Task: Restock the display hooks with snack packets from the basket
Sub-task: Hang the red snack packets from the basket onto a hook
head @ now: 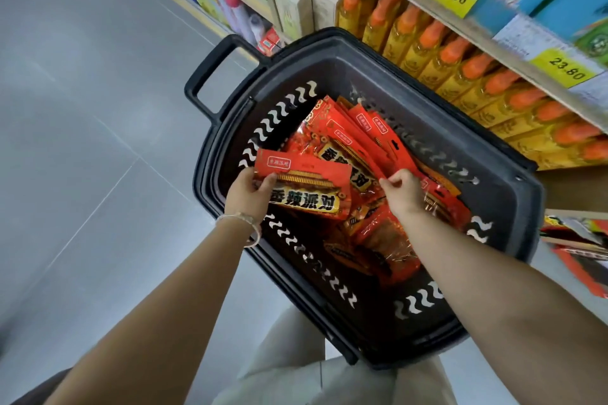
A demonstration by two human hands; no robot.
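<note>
The black basket [513, 197] sits close beside a shelf of orange-capped bottles [460, 59], heaped with red snack packets [378, 240]. The person's left grip [251, 197] is clenched on the left end of one packet [309, 189] and holds it just over the heap. The right grip [403, 194] pinches the top edge of another packet [365, 154] lying in the pile, inside the basket.

Snack packets [342, 148] in the basket [513, 197], floor [82, 108] to its left, shelf [490, 43] of bottles [457, 66] to its right.
</note>
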